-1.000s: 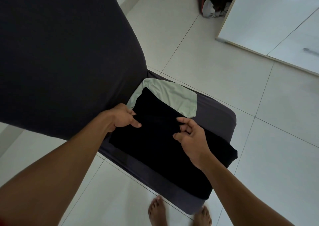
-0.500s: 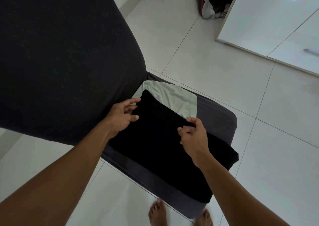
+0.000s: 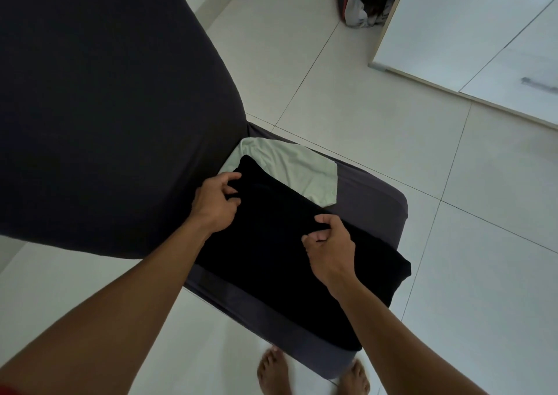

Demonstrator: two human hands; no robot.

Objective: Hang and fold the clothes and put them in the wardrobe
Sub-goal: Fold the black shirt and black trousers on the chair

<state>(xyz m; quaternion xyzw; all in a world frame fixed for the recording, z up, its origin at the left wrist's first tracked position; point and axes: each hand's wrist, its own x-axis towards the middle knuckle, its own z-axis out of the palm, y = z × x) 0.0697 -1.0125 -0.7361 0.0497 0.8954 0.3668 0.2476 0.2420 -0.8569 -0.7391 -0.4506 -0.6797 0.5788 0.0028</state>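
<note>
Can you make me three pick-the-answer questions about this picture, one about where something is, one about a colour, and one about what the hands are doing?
1. Where does the black garment lie?
A. On the floor
B. On the seat of the dark-covered chair
C. Inside the wardrobe

2. What colour is the cloth peeking out beneath the black garment?
A. Pale green
B. Red
C. Yellow

3. What are the two hands doing?
A. Both hang empty
B. Only one touches the garment
C. Both pinch the black garment

Answers:
1. B, the garment is spread over the chair seat.
2. A, a pale green piece shows at its far edge.
3. C, the left hand and the right hand each have fingers curled onto the black fabric.
</note>
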